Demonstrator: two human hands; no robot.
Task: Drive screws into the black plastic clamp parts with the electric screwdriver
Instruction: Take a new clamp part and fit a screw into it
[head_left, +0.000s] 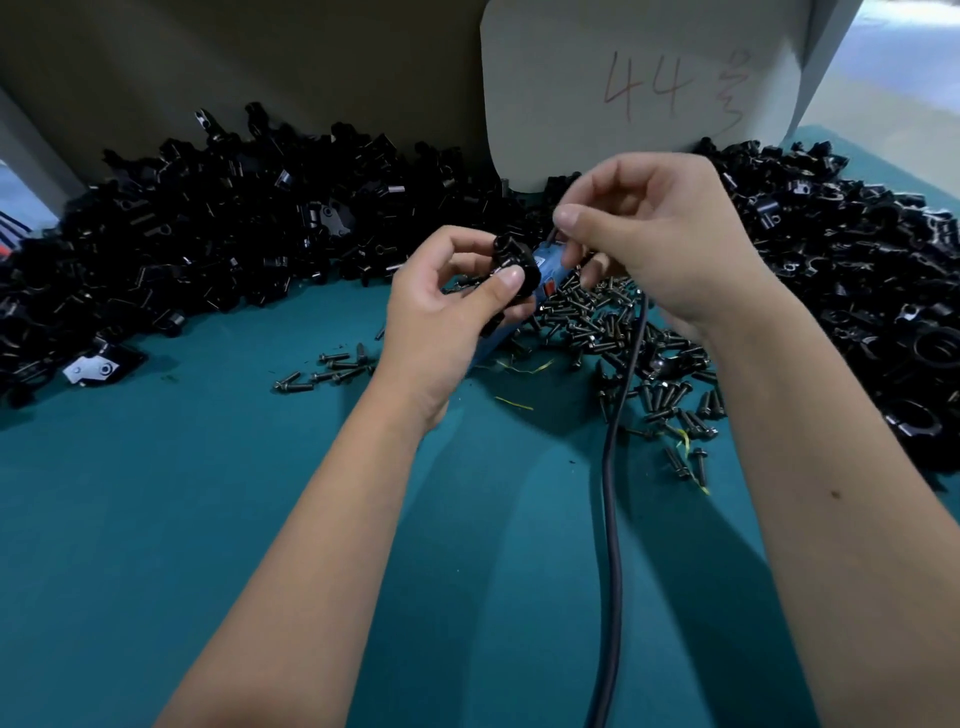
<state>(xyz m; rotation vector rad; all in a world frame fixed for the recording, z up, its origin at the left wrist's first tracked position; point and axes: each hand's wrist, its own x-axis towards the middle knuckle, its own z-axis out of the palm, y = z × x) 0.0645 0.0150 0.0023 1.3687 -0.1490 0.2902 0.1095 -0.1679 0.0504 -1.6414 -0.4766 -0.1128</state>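
A black clamp part (514, 267) is pinched between thumb and curled fingers of the left hand (447, 306), held above the middle of the green desk (208, 493). The right hand (660, 234) is raised just beside it, fingers curled, thumb and forefinger closed on what appears to be a small screw (551, 235); this item is too small to confirm. A blue electric screwdriver (545, 267) is seen lying on the desk directly behind and below the held part, mostly hidden by both hands. Its black cable (613, 493) runs toward the near edge of the desk. Loose screws (608, 322) are scattered beneath the right hand and toward the right. Large heaps of black clamp parts (234, 223) are banked along the far edge and the right edge. A cardboard sheet (639, 88) marked "44" stands at the far edge.
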